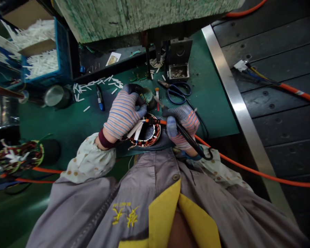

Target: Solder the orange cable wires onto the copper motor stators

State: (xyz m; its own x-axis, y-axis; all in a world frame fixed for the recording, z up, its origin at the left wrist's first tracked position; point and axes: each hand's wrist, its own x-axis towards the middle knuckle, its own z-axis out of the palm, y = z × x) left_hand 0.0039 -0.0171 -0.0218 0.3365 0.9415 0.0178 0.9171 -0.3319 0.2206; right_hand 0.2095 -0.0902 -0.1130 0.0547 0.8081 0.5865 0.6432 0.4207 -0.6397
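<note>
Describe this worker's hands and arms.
The left hand and right hand wear knit gloves striped in blue, orange and grey, with grey-blue fingers. A maroon cuff shows at the left wrist. Pale, brown-dotted sleeves cover both forearms.

A: Where are the hands?
B: The gloved left hand (125, 112) is at the copper-wound coil (157, 132), beside its white sleeves (137, 132). The right hand (185, 122) grips a dark corded tool (189, 139).
A: And around them?
B: Blue-handled scissors (176, 97) lie beyond the right hand on a green tabletop (217, 110). A marker (100, 99) lies left of the left hand, near scattered white tubes (100, 82).
A: The orange cable (248, 167)?
B: It runs off to the right.
</note>
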